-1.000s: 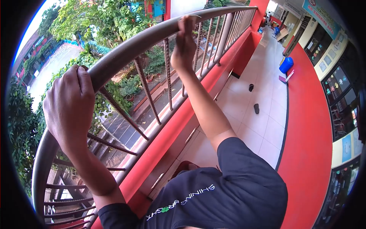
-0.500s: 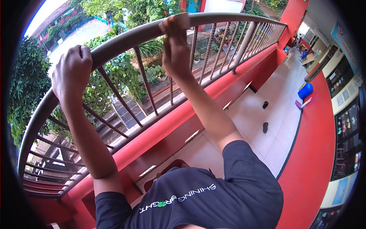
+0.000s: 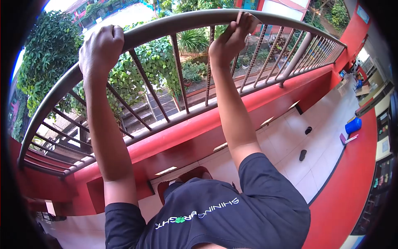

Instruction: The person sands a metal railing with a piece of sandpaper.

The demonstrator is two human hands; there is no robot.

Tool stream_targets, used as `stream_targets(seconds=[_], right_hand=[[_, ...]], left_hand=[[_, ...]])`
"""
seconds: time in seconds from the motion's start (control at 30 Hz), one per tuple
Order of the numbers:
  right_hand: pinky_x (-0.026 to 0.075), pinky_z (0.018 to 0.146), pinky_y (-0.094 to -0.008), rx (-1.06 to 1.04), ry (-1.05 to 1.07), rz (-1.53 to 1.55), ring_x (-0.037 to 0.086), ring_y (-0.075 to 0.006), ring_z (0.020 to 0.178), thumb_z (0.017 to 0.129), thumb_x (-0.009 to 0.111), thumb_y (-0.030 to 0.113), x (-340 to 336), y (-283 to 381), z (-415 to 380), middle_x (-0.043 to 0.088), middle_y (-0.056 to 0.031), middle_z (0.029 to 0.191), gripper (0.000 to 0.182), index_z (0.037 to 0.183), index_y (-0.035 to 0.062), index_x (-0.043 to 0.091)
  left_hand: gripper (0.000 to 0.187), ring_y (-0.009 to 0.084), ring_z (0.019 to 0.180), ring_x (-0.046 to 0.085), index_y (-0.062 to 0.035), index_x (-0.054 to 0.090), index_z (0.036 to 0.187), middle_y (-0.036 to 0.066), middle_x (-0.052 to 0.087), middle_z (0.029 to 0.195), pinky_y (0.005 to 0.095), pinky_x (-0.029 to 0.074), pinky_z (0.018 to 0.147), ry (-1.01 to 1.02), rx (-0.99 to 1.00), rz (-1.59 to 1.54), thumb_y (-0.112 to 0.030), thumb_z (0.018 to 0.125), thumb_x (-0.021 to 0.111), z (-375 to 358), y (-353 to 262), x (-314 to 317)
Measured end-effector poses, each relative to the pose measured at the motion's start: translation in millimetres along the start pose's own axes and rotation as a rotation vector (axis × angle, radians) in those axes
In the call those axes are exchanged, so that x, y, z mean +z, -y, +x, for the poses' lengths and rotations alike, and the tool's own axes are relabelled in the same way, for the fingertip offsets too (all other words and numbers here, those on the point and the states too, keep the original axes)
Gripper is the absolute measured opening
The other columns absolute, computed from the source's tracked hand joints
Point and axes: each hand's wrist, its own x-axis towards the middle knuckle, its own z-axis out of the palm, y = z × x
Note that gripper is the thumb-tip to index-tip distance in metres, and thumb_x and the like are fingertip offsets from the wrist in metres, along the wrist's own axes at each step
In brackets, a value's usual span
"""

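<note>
The dark T-shirt (image 3: 257, 199) bears the printed text "SHINING BRIGHT"; a green clover (image 3: 180, 220) replaces the second word's "I".

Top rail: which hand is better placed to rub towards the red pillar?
Right, I think: the right hand is nearer the red pillar and seems to hold something thin at the top rail; the left hand grips it farther back.

the sole view looks forward and steeply down from the wearer's head, close above the shirt (image 3: 240, 207) at six o'clock, facing the railing (image 3: 182, 23) towards twelve.
</note>
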Motion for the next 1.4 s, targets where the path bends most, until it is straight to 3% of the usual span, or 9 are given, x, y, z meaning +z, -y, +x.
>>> stream_targets(seconds=[0.2, 0.33, 0.47, 0.6, 0.8, 1.0, 1.13, 1.27, 1.4], right_hand=[[0.034, 0.119, -0.0512, -0.552, 0.378, -0.047, 0.053, -0.0419, 0.133, 0.106, 0.046, 0.017, 4.8, 46.5, -28.1, 0.06, -0.0234, 0.139, 0.038, 0.136, -0.0016, 0.06], [0.041, 0.112, -0.0487, -0.21, -0.065, -0.191, 0.058, -0.0396, 0.125, 0.104, 0.049, 0.015, 11.2, 28.1, 11.4, 0.067, -0.0206, 0.13, 0.034, 0.127, -0.0014, 0.068], [0.03, 0.12, -0.0522, -0.49, 0.371, -0.035, 0.057, -0.0358, 0.129, 0.102, 0.054, 0.022, 18.3, 73.4, -25.7, 0.067, -0.014, 0.132, 0.034, 0.129, 0.0079, 0.069], [0.035, 0.117, -0.0494, -0.293, 0.074, -0.138, 0.065, -0.0325, 0.12, 0.103, 0.05, 0.022, 20.6, 55.6, 8.8, 0.072, -0.0172, 0.12, 0.032, 0.117, 0.0057, 0.074], [0.043, 0.107, -0.0433, -0.545, 0.497, -0.174, 0.065, -0.0311, 0.115, 0.101, 0.057, 0.025, 33.7, 145.2, -31.2, 0.074, -0.0113, 0.117, 0.029, 0.118, 0.0119, 0.077], [0.051, 0.091, -0.0432, -0.41, 0.396, -0.491, 0.069, -0.0316, 0.086, 0.102, 0.051, 0.024, 31.5, 99.9, 14.9, 0.078, -0.013, 0.096, 0.034, 0.098, 0.0075, 0.08], [0.053, 0.095, -0.0428, -0.385, 0.682, 0.13, 0.073, -0.0325, 0.091, 0.103, 0.048, 0.025, 49.9, 158.0, -13.9, 0.077, -0.0165, 0.092, 0.036, 0.102, 0.009, 0.08], [0.058, 0.091, -0.0457, -0.29, 0.783, -0.857, 0.074, -0.0317, 0.096, 0.105, 0.035, 0.029, 26.8, 55.3, 55.7, 0.075, -0.017, 0.104, 0.042, 0.113, 0.0156, 0.074], [0.048, 0.107, -0.0414, -0.597, 1.057, -0.534, 0.066, -0.0319, 0.114, 0.105, 0.037, 0.017, 48.3, 141.6, 30.6, 0.072, -0.0163, 0.118, 0.04, 0.125, 0.0202, 0.072]], left_hand=[[0.048, 0.043, 0.105, 0.067, -0.0075, 0.073, 0.107, 0.022, 0.07, 0.113, 0.0541, 0.05, 0.097, 0.007, 0.007, -0.031, -0.04, 0.099, 0.037, -5.0, -4.1, -6.6], [0.046, 0.0433, 0.103, 0.067, -0.0063, 0.072, 0.107, 0.023, 0.07, 0.111, 0.0547, 0.05, 0.096, 0.016, 0.081, -0.1, -0.038, 0.099, 0.039, 0.5, 8.3, -2.9], [0.04, 0.0439, 0.102, 0.064, 0.0006, 0.068, 0.104, 0.025, 0.068, 0.111, 0.0554, 0.048, 0.095, -0.123, 0.504, -0.14, -0.029, 0.101, 0.042, 19.0, 43.7, 15.4], [0.027, 0.036, 0.097, 0.064, -0.0033, 0.063, 0.09, 0.016, 0.066, 0.1, 0.0459, 0.048, 0.091, -0.088, 0.379, -0.119, -0.019, 0.103, 0.045, 29.1, 81.8, 3.7], [0.038, 0.0341, 0.099, 0.063, 0.0005, 0.067, 0.095, 0.021, 0.066, 0.106, 0.0433, 0.045, 0.092, 0.18, 0.279, -0.381, -0.022, 0.102, 0.038, 28.1, 91.7, -9.0], [0.039, 0.0411, 0.095, 0.069, -0.003, 0.074, 0.101, 0.024, 0.072, 0.104, 0.0497, 0.051, 0.089, 0.169, 0.313, -0.262, -0.03, 0.091, 0.047, 40.2, 99.5, 15.6], [0.038, 0.0389, 0.101, 0.07, -0.0043, 0.075, 0.104, 0.02, 0.073, 0.11, 0.0488, 0.053, 0.094, 0.141, 0.305, -0.228, -0.027, 0.09, 0.047, 15.2, 88.4, -18.0], [0.036, 0.0388, 0.102, 0.07, -0.0042, 0.076, 0.101, 0.021, 0.072, 0.112, 0.0488, 0.053, 0.093, 0.189, 0.27, -0.283, -0.025, 0.091, 0.048, 17.5, 87.5, -22.2], [0.036, 0.039, 0.1, 0.071, -0.0028, 0.077, 0.095, 0.022, 0.072, 0.111, 0.0489, 0.054, 0.091, 0.246, 0.329, -0.244, -0.024, 0.088, 0.049, 8.5, 87.3, -40.7]])
